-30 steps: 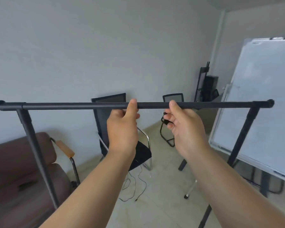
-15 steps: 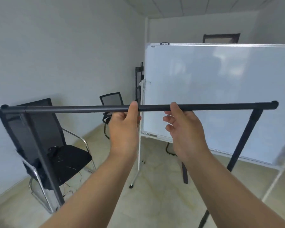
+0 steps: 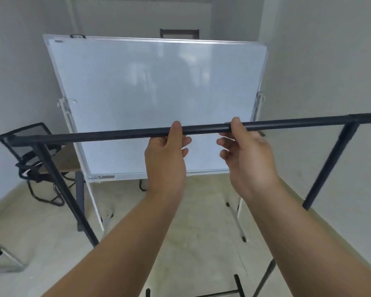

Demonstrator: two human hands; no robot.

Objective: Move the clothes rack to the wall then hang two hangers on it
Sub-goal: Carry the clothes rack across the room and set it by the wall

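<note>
The black clothes rack spans the view at chest height, its top bar tilted slightly up to the right, with legs slanting down at both ends. My left hand grips the middle of the bar, thumb over the top. My right hand holds the bar just to the right, thumb and forefinger around it, the other fingers loosely curled below. No hangers are in view. A grey wall runs along the right, close to the rack's right end.
A large whiteboard on a stand faces me just behind the rack. A black mesh chair stands at the left beside a wooden tabletop. Another chair's edge shows at the bottom left. Pale floor lies below.
The view and the rack have swung to the right: the sofa and chairs slid off to the left, and the whiteboard now sits dead ahead. Both hands stay on the bar.
</note>
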